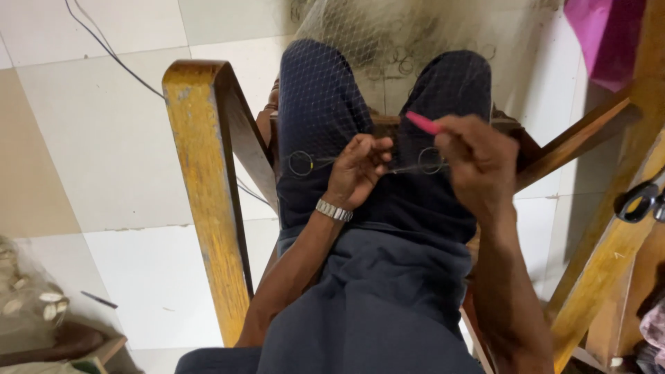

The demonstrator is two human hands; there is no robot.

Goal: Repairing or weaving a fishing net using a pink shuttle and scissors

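Head view: at frame centre the left hand (357,170) pinched a strand of fine net (388,41), fingers closed on it. Just right of it, the right hand (478,163) was clamped on a pink needle (424,123), whose long axis ran up-left from the fist toward the net. 2 metal rings (431,160) hung along the net edge, 1 between the hands, nearer the right hand. The net draped over dark trousers (388,277). Yellow wooden rails (201,194) flanked the legs above a pale tiled floor (104,138); scissors (641,201) lay at right.
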